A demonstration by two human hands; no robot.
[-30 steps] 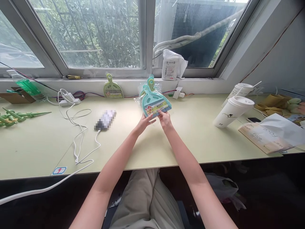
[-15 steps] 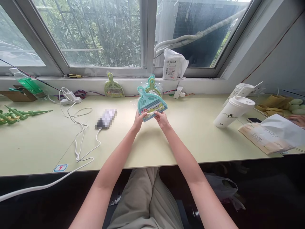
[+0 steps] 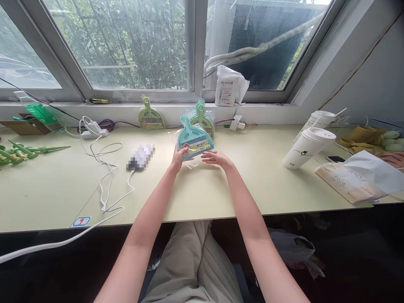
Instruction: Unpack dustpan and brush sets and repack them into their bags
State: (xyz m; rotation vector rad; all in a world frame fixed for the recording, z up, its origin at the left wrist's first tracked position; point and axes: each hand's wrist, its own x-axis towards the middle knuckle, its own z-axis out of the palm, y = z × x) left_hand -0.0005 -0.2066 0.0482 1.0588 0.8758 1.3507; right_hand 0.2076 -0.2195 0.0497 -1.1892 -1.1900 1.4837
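A teal mini dustpan and brush set (image 3: 193, 136), wrapped in clear plastic with a printed label, is tilted up above the table. My left hand (image 3: 178, 158) grips its lower left corner, thumb over the front. Just off the lower right edge is my right hand (image 3: 217, 158), its fingers apart and pointing left, holding nothing. Behind the teal set, more green and teal dustpan sets (image 3: 202, 112) lean against the wall, partly hidden. Farther left, a green dustpan set (image 3: 150, 115) also leans there.
A blurred phone (image 3: 141, 157) lies on the left, with a white cable (image 3: 107, 172). White lidded cups (image 3: 307, 148) and a tissue pack (image 3: 350, 179) stand on the right. Green plastic pieces (image 3: 19, 152) lie far left. A white package (image 3: 229, 86) rests on the sill.
My right hand has let go of the dustpan set and moved slightly right, its fingers now stretched. The set has shifted a little left in my left hand.
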